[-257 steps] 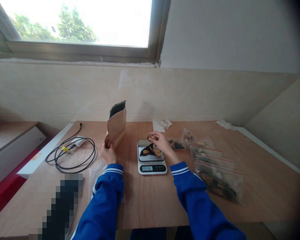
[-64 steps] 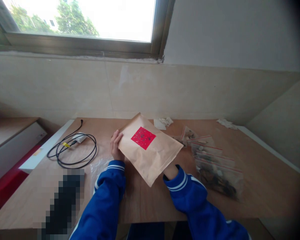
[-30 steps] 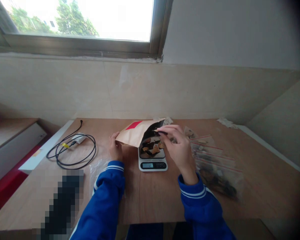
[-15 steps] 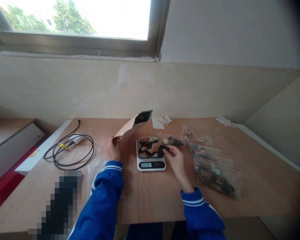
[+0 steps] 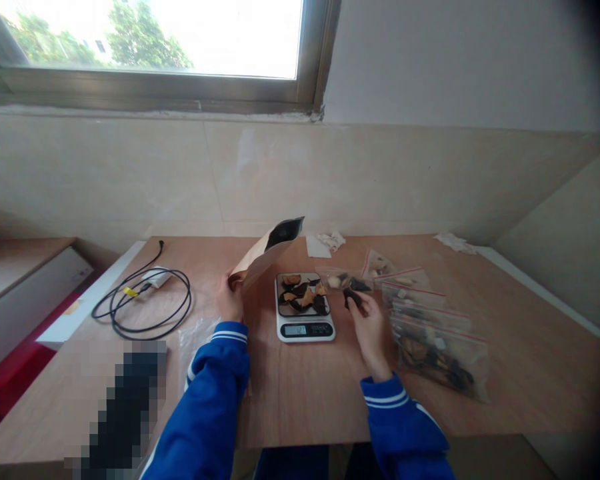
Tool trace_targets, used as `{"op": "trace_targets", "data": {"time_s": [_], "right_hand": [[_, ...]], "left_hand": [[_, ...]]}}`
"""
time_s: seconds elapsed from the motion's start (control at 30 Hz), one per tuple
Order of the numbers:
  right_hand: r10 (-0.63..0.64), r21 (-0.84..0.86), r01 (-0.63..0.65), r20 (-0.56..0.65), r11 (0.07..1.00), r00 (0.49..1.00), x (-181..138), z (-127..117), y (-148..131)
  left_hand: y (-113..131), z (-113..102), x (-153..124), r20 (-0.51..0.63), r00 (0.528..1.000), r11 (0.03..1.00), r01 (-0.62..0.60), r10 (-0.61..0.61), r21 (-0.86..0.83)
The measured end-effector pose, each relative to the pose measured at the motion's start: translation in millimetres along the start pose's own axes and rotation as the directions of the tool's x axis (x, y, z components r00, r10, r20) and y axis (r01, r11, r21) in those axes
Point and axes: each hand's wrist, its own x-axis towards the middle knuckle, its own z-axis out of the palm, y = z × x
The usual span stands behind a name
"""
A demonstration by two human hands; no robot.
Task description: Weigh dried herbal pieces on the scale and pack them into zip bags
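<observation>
My left hand [image 5: 230,298] is closed on the bottom end of a brown paper pouch [image 5: 258,257], whose dark open mouth tilts up to the right. A white kitchen scale [image 5: 283,330] stands in front of me with a lit display, its digits too small to read surely. Several dried brown and black pieces [image 5: 303,295], like dried peel or fungus, lie on its plate. Just right of the scale, my right hand [image 5: 369,325] pinches a dark dried piece [image 5: 351,298] above the table.
Several clear zip bags [image 5: 443,357] of dried pieces overlap on the right. A coiled black cable [image 5: 153,331] with a white adapter [image 5: 156,277] lies left, near a clear plastic bag [image 5: 194,343]. Crumpled tissue [image 5: 331,240] and white paper [image 5: 318,247] sit at the back.
My right hand has moved right, off the scale's edge, carrying the dark dried piece. My left hand still holds the pouch in nearly the same place.
</observation>
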Motion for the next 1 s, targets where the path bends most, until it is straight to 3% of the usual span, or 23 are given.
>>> {"op": "trace_targets", "data": {"time_s": [0.2, 0.57, 0.83, 1.0], "right_hand": [[0.151, 0.023, -0.152, 0.023, 0.988, 0.988, -12, -17, 9], [0.144, -0.051, -0.138, 0.151, 0.989, 0.978, -17, -17, 9], [0.061, -0.139, -0.046, 0.106, 0.989, 0.993, -17, -20, 10], [0.065, -0.098, -0.054, 0.119, 0.994, 0.991, -18, -18, 11]], "left_hand": [[4, 1, 2, 0.049, 0.99, 0.991, 0.133, -0.132, -0.003], [36, -6, 0, 0.086, 0.989, 0.983, 0.13, -0.119, -0.128], [27, -5, 2, 0.089, 0.991, 0.988, 0.111, -0.101, -0.107], [27, -5, 2, 0.098, 0.99, 0.989, 0.115, -0.106, -0.097]]}}
